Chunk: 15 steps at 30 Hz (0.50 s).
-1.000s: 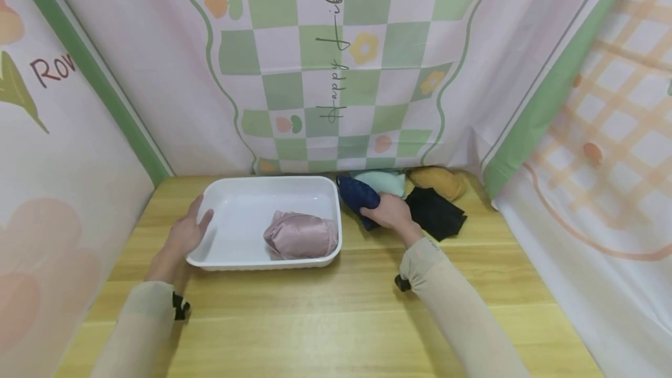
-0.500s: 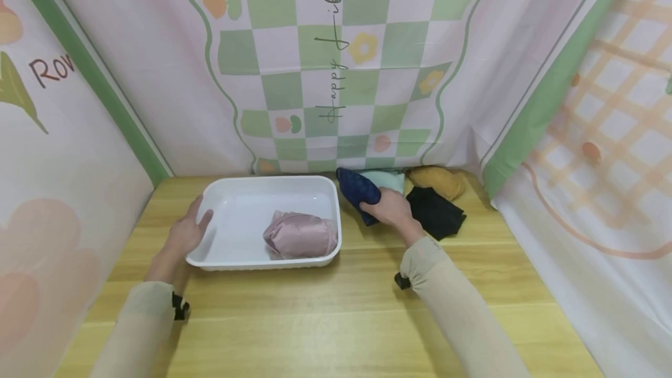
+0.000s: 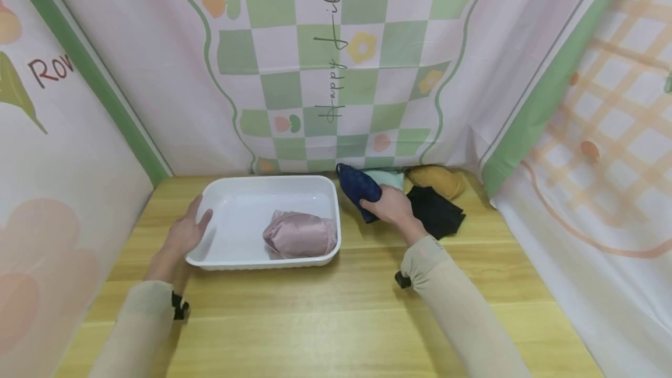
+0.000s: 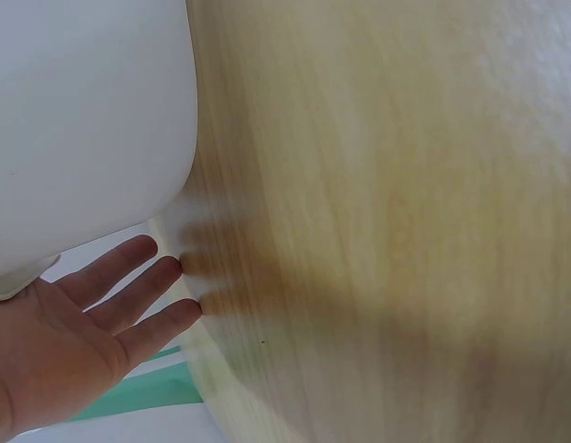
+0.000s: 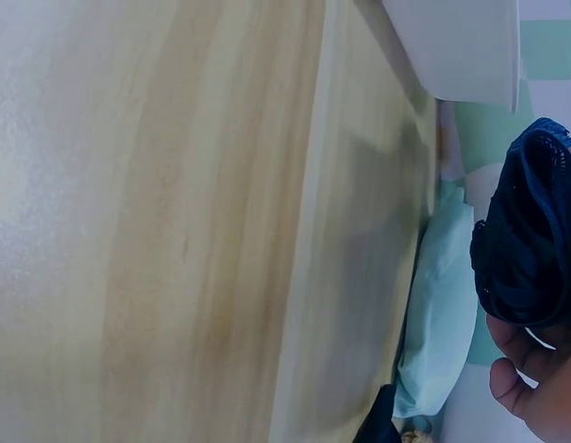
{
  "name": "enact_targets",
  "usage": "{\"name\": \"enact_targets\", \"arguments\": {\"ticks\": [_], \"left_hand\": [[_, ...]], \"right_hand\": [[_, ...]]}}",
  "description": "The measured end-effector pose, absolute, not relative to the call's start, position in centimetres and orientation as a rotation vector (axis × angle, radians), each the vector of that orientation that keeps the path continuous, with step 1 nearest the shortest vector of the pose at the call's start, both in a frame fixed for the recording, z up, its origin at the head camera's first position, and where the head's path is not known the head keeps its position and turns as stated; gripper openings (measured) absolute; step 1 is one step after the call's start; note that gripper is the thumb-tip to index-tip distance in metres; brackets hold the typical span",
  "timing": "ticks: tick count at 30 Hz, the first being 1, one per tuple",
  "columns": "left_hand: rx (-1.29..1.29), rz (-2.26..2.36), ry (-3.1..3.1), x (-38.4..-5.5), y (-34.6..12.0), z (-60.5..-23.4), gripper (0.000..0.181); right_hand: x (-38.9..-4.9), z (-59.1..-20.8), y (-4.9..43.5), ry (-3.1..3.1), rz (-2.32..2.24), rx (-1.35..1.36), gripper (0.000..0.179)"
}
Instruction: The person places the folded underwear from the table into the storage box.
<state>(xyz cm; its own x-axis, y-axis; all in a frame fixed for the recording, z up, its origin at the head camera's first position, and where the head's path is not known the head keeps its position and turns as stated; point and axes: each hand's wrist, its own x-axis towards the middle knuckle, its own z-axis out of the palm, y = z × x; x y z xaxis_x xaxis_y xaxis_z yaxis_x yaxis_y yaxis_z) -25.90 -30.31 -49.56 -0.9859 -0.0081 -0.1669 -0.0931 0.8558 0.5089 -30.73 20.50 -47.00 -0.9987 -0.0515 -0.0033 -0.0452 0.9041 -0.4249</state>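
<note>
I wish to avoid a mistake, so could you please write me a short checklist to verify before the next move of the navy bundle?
1. Right hand has hold of the navy bundle: ok, it grips one end.
2. Navy bundle is over the white tray: not ok, it is held beside the tray's right end.
3. Navy bundle does not touch the mint bundle: cannot tell, they overlap in the head view.
4. Room in the tray: ok, the pink bundle lies only in its right part.
5. Left hand is at the tray: ok, at its left rim; how firmly it holds, cannot tell.
</note>
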Motion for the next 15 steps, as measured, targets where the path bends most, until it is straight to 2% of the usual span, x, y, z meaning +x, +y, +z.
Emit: {"name": "enact_targets", "arguments": {"ticks": [15], "left_hand": [[-0.087,0.793,2.870,-25.9,-30.3,-49.5,0.081]], "right_hand": [[-30.9,-45.6,19.3,3.126,-0.703,-0.168,0.066]]}}
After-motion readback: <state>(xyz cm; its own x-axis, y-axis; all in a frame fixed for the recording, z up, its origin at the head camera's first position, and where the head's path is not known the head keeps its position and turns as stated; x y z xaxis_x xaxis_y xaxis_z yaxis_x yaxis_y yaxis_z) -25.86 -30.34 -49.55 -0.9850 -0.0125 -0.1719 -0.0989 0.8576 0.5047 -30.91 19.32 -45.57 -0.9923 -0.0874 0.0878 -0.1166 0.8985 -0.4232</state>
